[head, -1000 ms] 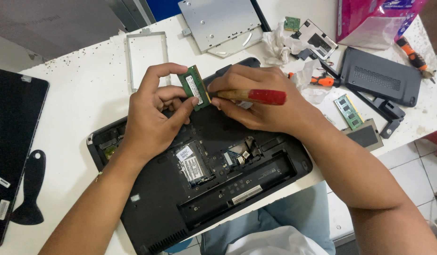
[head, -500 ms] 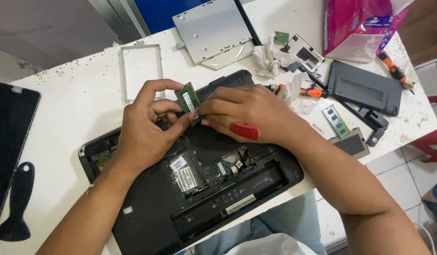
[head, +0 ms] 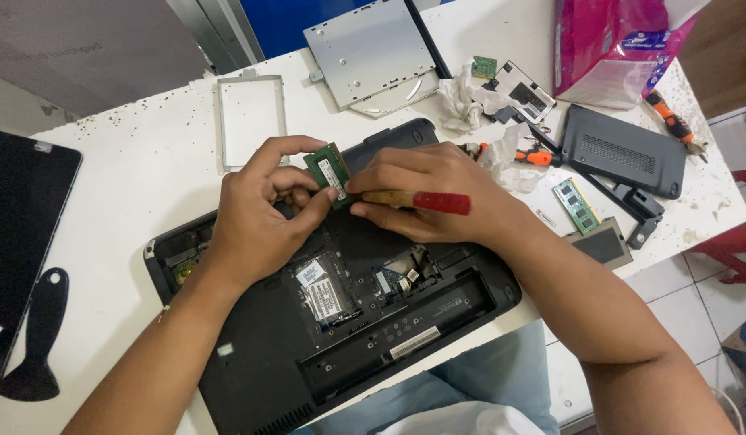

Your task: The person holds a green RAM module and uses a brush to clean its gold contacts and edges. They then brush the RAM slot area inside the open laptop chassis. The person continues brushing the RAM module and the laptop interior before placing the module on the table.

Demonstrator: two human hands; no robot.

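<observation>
Memory module [head: 331, 171], green, sits pinched in my left hand [head: 260, 221] above the opened laptop [head: 341, 338]; my right hand [head: 429, 197] grips a red-handled brush [head: 421, 200] against it. I judge cleaning underway, refitting left.

My left hand [head: 256, 221] and right hand [head: 433, 193] are bare: no gloves, rings, watch or bracelets show on either. Both forearms are uncovered from wrist to elbow, with no sleeve edge in view on either arm. The nails are short and unpainted. Below the forearms, at the lower edge, my lap shows light blue denim jeans [head: 486, 374]. Over them lies a fold of white cloth [head: 462, 420], seemingly the hem of my shirt, plain and unmarked. No other part of my body is in view.
</observation>
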